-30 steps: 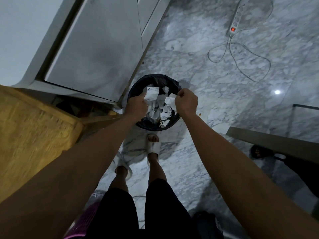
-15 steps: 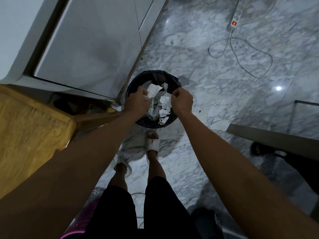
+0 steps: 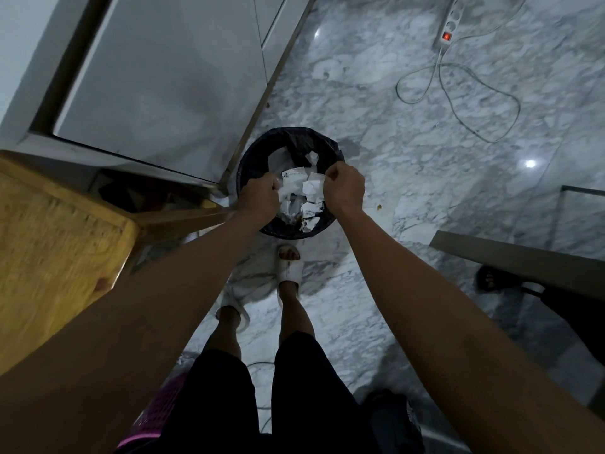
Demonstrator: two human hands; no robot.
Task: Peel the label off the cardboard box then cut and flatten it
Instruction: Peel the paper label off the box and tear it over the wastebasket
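Note:
I stand over a round bin with a black liner (image 3: 243, 172) on the marble floor. Several torn white label scraps (image 3: 309, 209) lie inside it. My left hand (image 3: 260, 198) is above the bin's left rim, fingers pinched on a white printed label piece (image 3: 294, 179). My right hand (image 3: 345, 188) is above the right rim, pinching another white piece (image 3: 312, 187). The two pieces hang close together between my hands. No cardboard box is in view.
A wooden table corner (image 3: 55, 244) is at the left and a white cabinet (image 3: 163, 77) behind the bin. A power strip (image 3: 449, 29) with a looping cable lies far right. A grey shelf edge (image 3: 510, 262), a dark sandal (image 3: 491, 278) and a pink basket (image 3: 157, 411) are nearby.
Both hands have stayed over the bin, still pinching paper. The white pieces have shifted closer together between my fingers. The view has drifted slightly.

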